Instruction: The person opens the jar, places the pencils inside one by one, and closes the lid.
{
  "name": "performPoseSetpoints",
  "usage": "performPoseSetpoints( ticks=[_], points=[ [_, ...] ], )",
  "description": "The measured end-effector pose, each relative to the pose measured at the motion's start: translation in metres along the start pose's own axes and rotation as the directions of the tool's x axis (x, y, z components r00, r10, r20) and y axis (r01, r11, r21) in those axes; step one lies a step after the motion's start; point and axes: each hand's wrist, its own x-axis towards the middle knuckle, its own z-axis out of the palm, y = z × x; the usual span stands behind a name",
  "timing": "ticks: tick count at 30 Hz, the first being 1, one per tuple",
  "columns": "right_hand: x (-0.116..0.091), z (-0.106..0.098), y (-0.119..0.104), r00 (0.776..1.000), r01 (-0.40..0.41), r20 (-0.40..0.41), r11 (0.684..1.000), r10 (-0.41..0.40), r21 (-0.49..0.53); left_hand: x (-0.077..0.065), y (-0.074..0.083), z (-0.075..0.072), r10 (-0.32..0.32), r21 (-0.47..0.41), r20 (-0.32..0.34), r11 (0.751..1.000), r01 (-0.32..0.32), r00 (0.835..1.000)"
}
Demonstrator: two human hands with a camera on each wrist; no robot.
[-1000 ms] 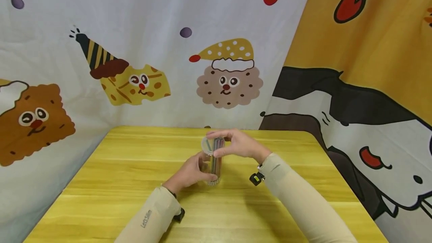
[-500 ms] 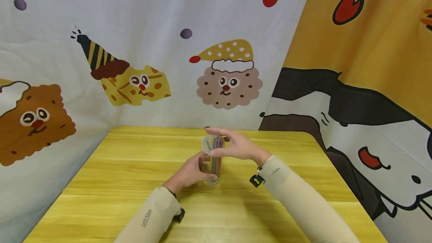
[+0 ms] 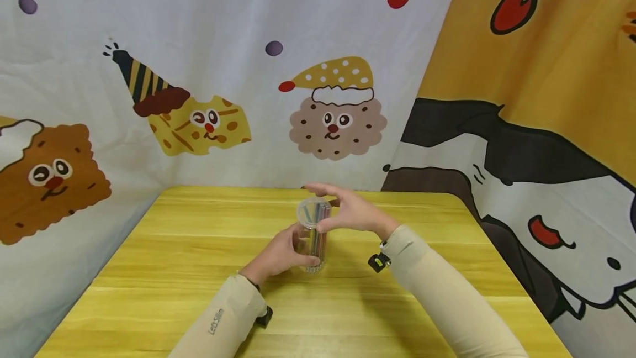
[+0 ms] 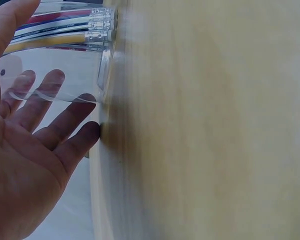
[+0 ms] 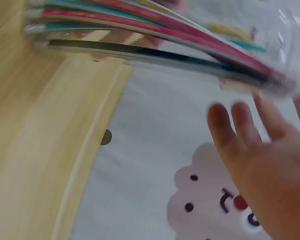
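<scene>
A tall clear plastic jar (image 3: pixel 316 253) stands upright on the table, with a translucent round lid (image 3: pixel 306 215) on top. Inside are several pencils (image 4: pixel 62 34) in red, yellow, blue and other colours, their metal-banded eraser ends at the bottom. My left hand (image 3: pixel 280 254) holds the jar low on its left side, thumb in front and fingers round the back. Up at the lid is my right hand (image 3: pixel 358 214), its thumb at the near right edge and its fingers spread out behind. In the right wrist view these fingers (image 5: pixel 242 122) reach loosely beside the jar's top end.
The yellow wood-grain table (image 3: pixel 199 220) extends around the jar on every side. Behind it hangs a white curtain (image 3: pixel 223 32) with cartoon food prints, and an orange patterned curtain (image 3: pixel 497 70) is at the right. A small black device (image 3: pixel 379 262) sits at the right wrist.
My right hand's fingers have risen slightly off the lid and spread, while its thumb has shifted along the near edge. The left hand and the jar stay where they were.
</scene>
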Motion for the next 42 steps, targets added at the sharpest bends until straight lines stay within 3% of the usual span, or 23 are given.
performPoseSetpoints(
  ticks=[4,10,13,19,27,34,42],
  points=[
    [-0.0006,-0.008,0.0038,0.998,-0.017,0.066,0.996,0.011,0.092,0.0004,0.0007,0.0006,0.0,-0.003,0.004,1.0,0.0,1.0],
    [0.0021,-0.0044,0.0009,0.999,-0.051,0.015,0.999,0.051,-0.019,0.001,-0.0002,0.0005,-0.02,0.021,-0.013,1.0,0.021,1.0],
    [0.0026,-0.0012,0.0018,1.0,-0.025,0.002,0.998,0.026,-0.049,0.0011,-0.0008,0.0004,-0.032,0.03,-0.02,0.999,0.033,0.999],
    [0.001,-0.0053,0.0027,0.999,0.035,0.041,0.999,-0.035,0.006,0.0009,-0.0013,0.0004,-0.031,0.022,-0.014,0.999,0.031,0.999],
    [0.0036,-0.0076,0.0037,1.0,-0.008,-0.002,1.0,0.008,-0.026,0.0008,0.0007,0.0001,-0.025,0.016,-0.009,1.0,0.025,1.0],
    [0.0027,-0.0095,0.0074,0.998,0.016,0.065,0.999,-0.018,0.042,0.0012,0.0001,0.0009,-0.025,0.035,-0.016,0.999,0.026,1.0],
    [0.0029,-0.0028,0.0,1.0,-0.008,-0.015,0.999,0.007,-0.043,0.0012,-0.0001,0.0014,-0.031,0.04,-0.007,0.999,0.031,1.0]
  ],
)
